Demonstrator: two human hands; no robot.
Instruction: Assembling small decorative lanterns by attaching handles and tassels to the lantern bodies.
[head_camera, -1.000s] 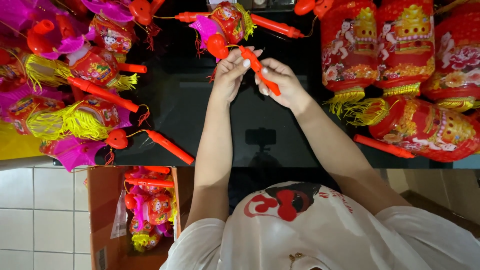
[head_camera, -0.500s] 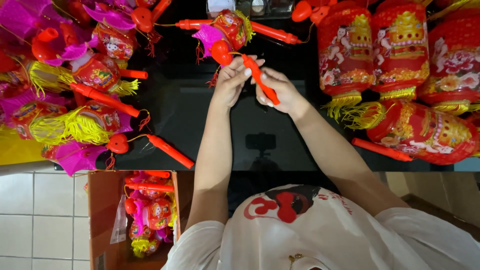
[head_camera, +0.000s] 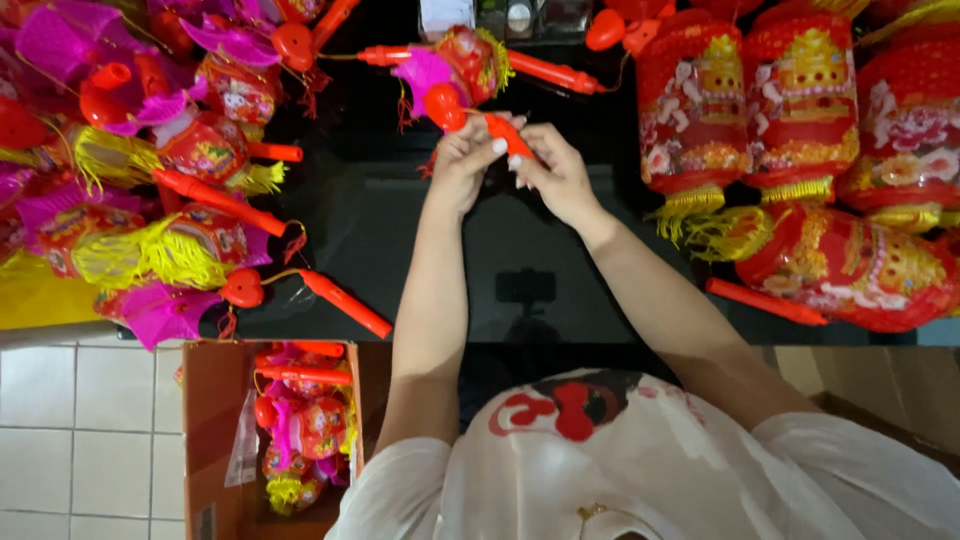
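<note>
Black and glossy, the worktop (head_camera: 560, 250) ran across the upper half of the view, with white floor tiles (head_camera: 90, 420) showing below its left end. Near the far edge, about midway along, the person's left hand (head_camera: 465, 165) and right hand (head_camera: 555, 178) met above the dark surface. Both pinched a red plastic lantern handle (head_camera: 508, 135), a short stick with a round bulb (head_camera: 442, 105) at its left end: the left fingers closed near the bulb, the right thumb and fingers pressed around the stick. Just beyond the hands, at the far edge, lay a small red and pink lantern (head_camera: 455, 60) with another red handle (head_camera: 555, 72) beside it. Along the left end was heaped a pile of pink and red lanterns with yellow tassels (head_camera: 130, 200), and a loose red handle (head_camera: 340, 300) lay near the front edge. Toward the right end stood large red paper lanterns (head_camera: 800, 100), one lying on its side (head_camera: 850, 265) with a red stick (head_camera: 765, 302) in front of it. Below the front edge on the left, an open cardboard box (head_camera: 215, 420) held more small lanterns. Bare forearms and a white shirt (head_camera: 650, 470) filled the foreground.
</note>
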